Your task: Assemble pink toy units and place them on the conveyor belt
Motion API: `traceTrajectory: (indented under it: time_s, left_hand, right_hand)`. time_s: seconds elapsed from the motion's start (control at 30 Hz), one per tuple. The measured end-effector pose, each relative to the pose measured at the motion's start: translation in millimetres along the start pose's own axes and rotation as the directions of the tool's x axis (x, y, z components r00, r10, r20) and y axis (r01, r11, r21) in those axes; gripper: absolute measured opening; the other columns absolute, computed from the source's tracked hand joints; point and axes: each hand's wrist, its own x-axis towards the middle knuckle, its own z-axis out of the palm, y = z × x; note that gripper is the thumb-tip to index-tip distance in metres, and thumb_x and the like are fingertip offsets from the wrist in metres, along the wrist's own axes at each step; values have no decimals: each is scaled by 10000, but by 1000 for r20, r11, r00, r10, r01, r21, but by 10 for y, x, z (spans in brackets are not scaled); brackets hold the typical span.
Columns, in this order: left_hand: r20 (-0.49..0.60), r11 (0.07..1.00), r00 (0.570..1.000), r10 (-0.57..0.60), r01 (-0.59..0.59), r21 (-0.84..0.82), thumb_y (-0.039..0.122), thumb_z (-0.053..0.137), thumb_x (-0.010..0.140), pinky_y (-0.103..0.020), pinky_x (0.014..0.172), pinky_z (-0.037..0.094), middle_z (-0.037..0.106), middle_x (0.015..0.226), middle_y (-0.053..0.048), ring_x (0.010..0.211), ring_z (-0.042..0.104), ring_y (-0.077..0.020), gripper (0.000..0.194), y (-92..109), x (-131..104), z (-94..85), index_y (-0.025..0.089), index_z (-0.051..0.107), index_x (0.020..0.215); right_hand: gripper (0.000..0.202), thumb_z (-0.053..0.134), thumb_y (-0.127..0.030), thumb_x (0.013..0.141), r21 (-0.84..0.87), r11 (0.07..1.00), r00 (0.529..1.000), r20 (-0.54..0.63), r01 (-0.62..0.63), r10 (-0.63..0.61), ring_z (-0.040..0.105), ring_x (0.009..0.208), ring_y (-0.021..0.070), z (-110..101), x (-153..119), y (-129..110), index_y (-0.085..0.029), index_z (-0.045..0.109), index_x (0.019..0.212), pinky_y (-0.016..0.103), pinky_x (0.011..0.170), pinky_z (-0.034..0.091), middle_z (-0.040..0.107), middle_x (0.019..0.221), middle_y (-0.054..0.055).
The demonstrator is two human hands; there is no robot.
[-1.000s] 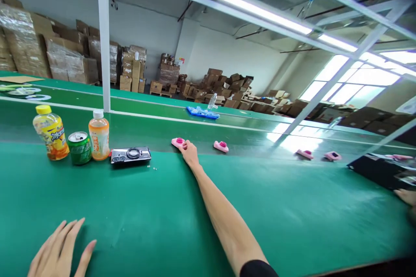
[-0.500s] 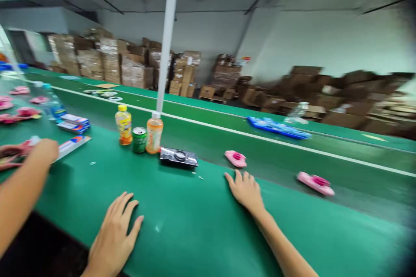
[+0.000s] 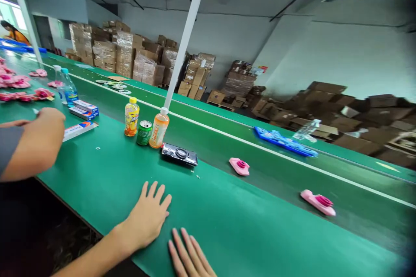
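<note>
My left hand lies on the green tabletop with its fingers spread and nothing in it. Lower down and to the right, my right hand rests with fingers stretched out, also without anything; its wrist is cut off by the bottom edge. Beyond my left hand a dark phone lies flat, camera side up. Past the table's far edge, on the belt, sit two pink pieces with magenta round centres: one pink piece nearer, another pink piece farther right.
An orange drink bottle, a green can and a yellow-capped bottle stand left of the phone. At left, a co-worker's arm reaches past several boxes and pink pieces. A blue tray lies across the belt.
My right hand has drawn back from beside the nearer pink piece toward the table's near edge. My left hand has moved forward and right. The view has shifted and tilted.
</note>
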Motion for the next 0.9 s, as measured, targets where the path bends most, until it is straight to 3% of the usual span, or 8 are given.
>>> traceTrajectory:
  time_s: [0.13,0.23,0.33,0.47,0.6,0.77,0.83,0.9]
  left_hand:
    - [66,908,925,375,-352,-229,122,473,961,-412,1047,500,724,1262,-122,1191,671,-266,351,120,694,-4,185,664,1248]
    - [25,874,904,426,-405,-269,96,440,965,-274,858,540,770,1103,-68,985,732,-190,345,96,1065,48,181,649,1226]
    - [-6,854,890,456,-439,-281,106,451,963,-251,757,531,780,1053,-53,886,746,-180,289,49,1218,124,169,644,1167]
    - [-18,852,884,466,-455,-259,161,444,1003,-231,685,516,786,1023,-21,856,752,-162,234,-19,1233,183,189,622,1152]
    - [2,862,878,478,-468,-195,155,533,964,-240,577,491,774,1093,-9,877,754,-167,292,-44,1285,225,222,602,1240]
    - [-190,885,873,450,-464,-36,163,576,915,-236,517,495,729,1148,-31,875,723,-159,436,-42,1273,-61,272,570,1337]
    - [-268,932,899,347,-362,-8,194,552,935,-269,702,569,704,1211,-58,954,708,-188,383,-193,1045,-330,284,590,1305]
    - [-366,991,922,124,-133,2,217,462,991,-388,932,557,663,1291,-118,1146,653,-262,379,-506,634,-589,230,538,1362]
  right_hand:
    - [599,508,-416,1059,407,913,984,172,-20,-55,470,1454,209,-247,325,235,-202,366,1600,317,1215,387,479,1575,46]
    - [554,546,-471,1035,595,763,937,346,-251,38,408,1498,237,-380,500,549,-271,461,1545,403,1255,333,461,1594,47]
    - [351,552,-334,1028,654,666,931,304,-359,203,591,1322,236,-253,627,750,-216,647,1344,378,1153,451,679,1370,79]
    - [285,445,-220,1045,661,675,921,68,-330,383,705,874,182,106,610,929,-197,729,1023,270,819,554,766,958,67]
    - [333,525,-342,1044,623,680,835,-76,-387,544,564,545,125,343,375,1167,-203,692,792,209,561,445,637,628,-1]
    - [559,462,-536,1042,629,524,763,178,-574,622,430,454,118,307,270,1267,-195,663,649,218,496,370,516,499,-19]
    - [576,471,-599,1016,632,461,731,261,-623,630,480,487,127,246,308,1237,-194,689,668,213,517,392,567,530,-9]
    - [577,485,-641,989,634,410,699,306,-656,646,526,518,139,226,341,1219,-199,712,695,205,530,415,615,567,-3]
